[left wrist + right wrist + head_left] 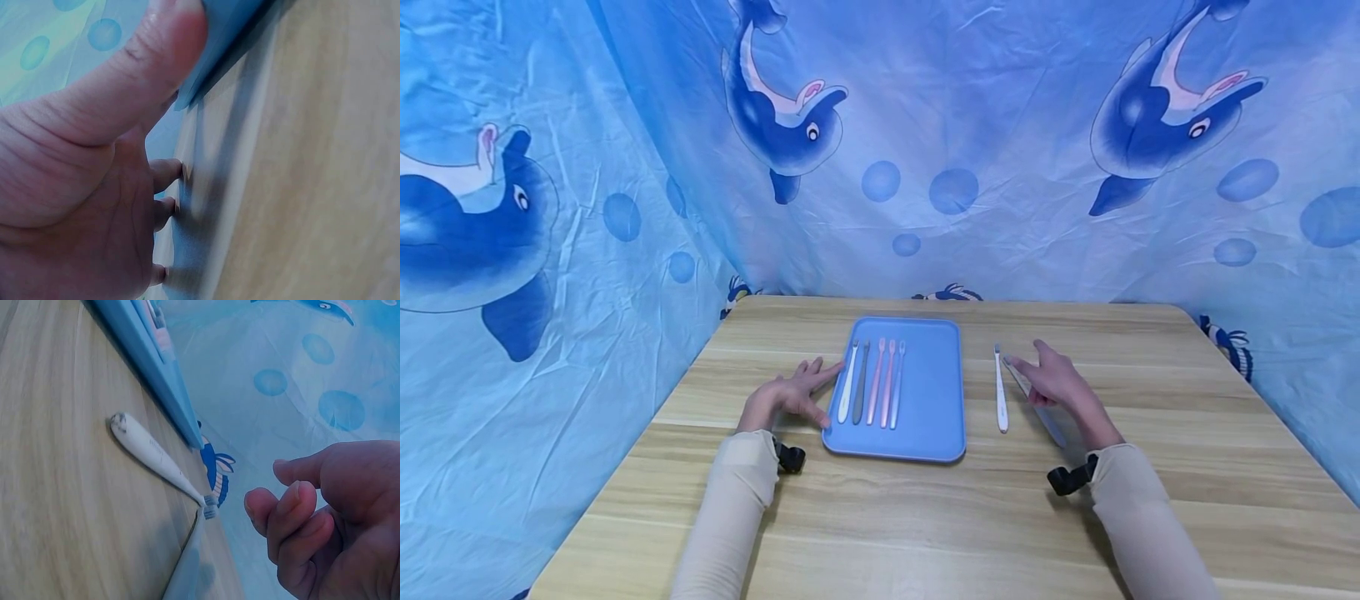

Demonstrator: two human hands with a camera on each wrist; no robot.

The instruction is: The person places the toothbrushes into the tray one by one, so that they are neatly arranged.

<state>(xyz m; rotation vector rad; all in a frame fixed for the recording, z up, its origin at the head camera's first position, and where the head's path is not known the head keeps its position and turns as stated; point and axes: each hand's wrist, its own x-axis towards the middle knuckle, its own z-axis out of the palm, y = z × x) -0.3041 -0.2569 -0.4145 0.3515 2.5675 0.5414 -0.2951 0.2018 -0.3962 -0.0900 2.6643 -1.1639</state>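
A blue tray (928, 392) lies on the table, with a white toothbrush (847, 387), a grey toothbrush (861, 387), two pink ones and a pale blue toothbrush (897, 387) side by side in its left half. My left hand (793, 396) touches the tray's left edge, fingers spread and thumb near the front corner. To the tray's right lies another white toothbrush (150, 453), bristles at the far end. Beside it, a pale blue-grey toothbrush (186, 562) lies slanted, partly under my right hand (1060, 382). That hand hovers with index finger and thumb apart, other fingers loosely bent, holding nothing.
The wood-grain table (895, 525) reaches back to a blue curtain (985, 125) printed with dolphins and bubbles. More curtain hangs along the left and right sides. Each wrist carries a small black camera.
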